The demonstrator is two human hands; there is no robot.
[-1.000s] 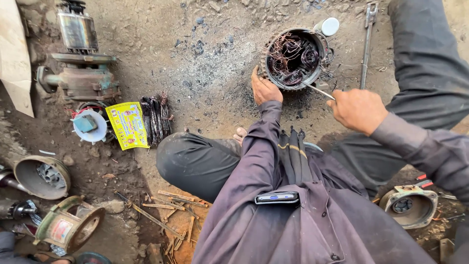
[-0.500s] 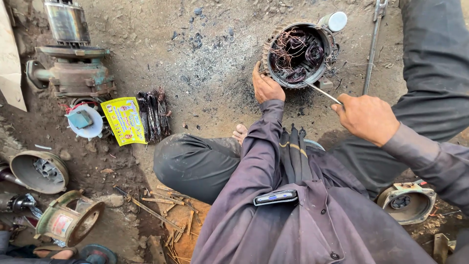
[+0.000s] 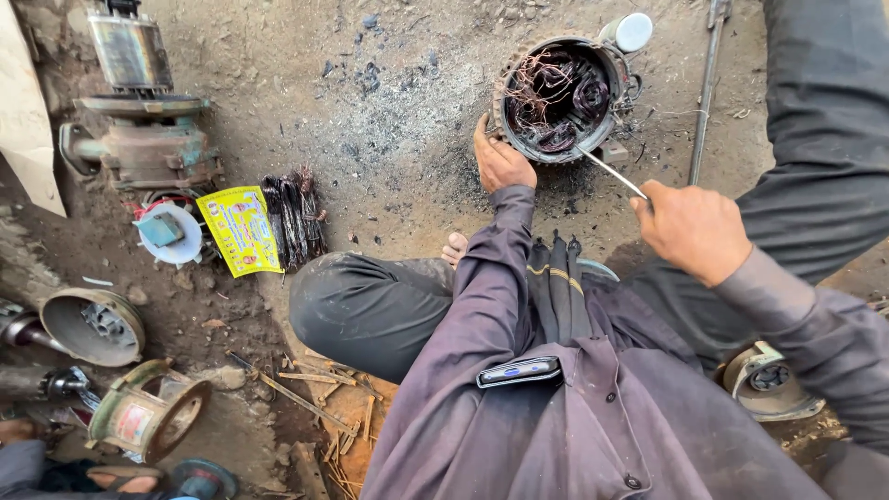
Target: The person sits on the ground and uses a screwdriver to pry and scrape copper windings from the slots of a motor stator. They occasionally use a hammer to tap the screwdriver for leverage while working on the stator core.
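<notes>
A round motor housing (image 3: 611,65) full of burnt copper windings (image 3: 556,97) stands on the dirt ground ahead of me. My left hand (image 3: 500,162) grips its near rim. My right hand (image 3: 690,230) holds a thin metal tool (image 3: 611,173) whose tip reaches into the windings at the housing's near edge. I sit cross-legged in a purple shirt with a phone (image 3: 519,372) and dark strips in the chest pocket.
A rusty motor body (image 3: 139,130) lies at the left, with a yellow packet (image 3: 243,230), a bundle of dark strips (image 3: 294,218), and end caps (image 3: 93,324) nearby. A long metal rod (image 3: 704,93) lies at the right. Wood splinters (image 3: 315,398) litter the ground.
The view has shifted slightly. My right hand with the tool has drawn a little lower and nearer me; my left hand stays on the housing's rim.
</notes>
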